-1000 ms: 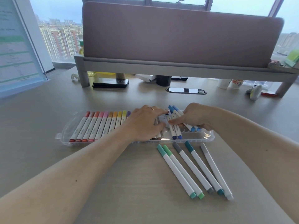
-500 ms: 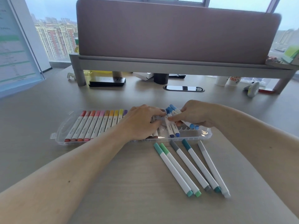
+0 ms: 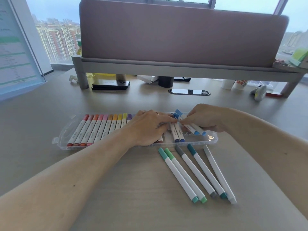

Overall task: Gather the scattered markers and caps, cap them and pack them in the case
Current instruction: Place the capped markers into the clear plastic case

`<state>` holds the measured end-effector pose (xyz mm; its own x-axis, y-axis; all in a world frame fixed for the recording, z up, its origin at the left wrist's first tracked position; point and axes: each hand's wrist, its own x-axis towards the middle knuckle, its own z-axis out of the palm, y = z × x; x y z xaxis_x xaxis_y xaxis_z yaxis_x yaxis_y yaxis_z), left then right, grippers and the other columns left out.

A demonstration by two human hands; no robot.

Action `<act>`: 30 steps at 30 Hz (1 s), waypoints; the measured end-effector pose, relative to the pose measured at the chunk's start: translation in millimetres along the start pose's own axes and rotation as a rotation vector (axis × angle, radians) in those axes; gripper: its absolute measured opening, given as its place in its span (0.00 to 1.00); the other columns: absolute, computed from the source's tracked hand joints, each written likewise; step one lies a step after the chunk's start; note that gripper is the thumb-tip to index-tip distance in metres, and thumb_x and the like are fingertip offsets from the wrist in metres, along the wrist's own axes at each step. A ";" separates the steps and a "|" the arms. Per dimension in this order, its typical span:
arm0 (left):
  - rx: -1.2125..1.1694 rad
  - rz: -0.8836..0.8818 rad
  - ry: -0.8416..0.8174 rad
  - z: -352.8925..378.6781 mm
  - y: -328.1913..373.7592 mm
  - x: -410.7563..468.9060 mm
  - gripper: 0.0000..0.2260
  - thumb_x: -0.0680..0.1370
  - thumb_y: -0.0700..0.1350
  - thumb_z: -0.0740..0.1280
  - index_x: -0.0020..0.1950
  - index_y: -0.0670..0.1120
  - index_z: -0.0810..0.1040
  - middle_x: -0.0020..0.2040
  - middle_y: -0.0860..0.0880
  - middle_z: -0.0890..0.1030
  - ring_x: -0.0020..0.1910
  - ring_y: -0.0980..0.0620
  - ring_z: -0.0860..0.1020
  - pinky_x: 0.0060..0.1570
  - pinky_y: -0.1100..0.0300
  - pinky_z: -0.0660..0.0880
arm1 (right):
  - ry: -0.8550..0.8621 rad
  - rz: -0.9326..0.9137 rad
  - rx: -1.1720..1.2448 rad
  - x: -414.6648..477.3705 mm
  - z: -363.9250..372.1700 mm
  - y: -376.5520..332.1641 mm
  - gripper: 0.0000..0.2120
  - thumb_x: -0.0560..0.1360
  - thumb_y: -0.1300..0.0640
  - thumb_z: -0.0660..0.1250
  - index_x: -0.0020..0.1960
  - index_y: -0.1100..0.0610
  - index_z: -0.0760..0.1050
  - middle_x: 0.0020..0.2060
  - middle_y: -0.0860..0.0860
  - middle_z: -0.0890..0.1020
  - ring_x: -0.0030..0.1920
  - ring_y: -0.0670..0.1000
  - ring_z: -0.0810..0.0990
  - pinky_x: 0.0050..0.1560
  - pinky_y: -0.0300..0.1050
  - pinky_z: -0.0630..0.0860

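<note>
The clear plastic case (image 3: 61,139) lies on the smooth desk (image 3: 133,189). Over it, the left hand (image 3: 148,127) lies flat on markers. The right hand (image 3: 205,120) pinches two light blue markers (image 3: 191,127). Five long, thin capped markers (image 3: 200,174) lie just beside the case.

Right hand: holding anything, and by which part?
The right hand holds two light blue markers over the case, grip around mid-barrel, both ends free. Left hand fingertips meet them near the top caps.
</note>
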<state>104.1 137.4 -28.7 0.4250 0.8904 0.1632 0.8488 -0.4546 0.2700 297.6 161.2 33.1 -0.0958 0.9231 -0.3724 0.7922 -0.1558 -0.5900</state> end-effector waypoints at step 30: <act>0.128 0.028 -0.133 -8.4 11.6 -4.6 0.20 0.87 0.57 0.46 0.79 0.67 0.59 0.80 0.60 0.60 0.75 0.52 0.64 0.74 0.47 0.59 | 0.076 -0.004 0.328 -3.8 -14.9 6.5 0.12 0.79 0.57 0.71 0.56 0.66 0.82 0.43 0.56 0.86 0.36 0.49 0.84 0.33 0.38 0.82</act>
<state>109.3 127.8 -18.3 0.4796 0.8766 0.0394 0.8655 -0.4800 0.1430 312.1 161.9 41.4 -0.0434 0.9457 -0.3220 0.5548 -0.2452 -0.7950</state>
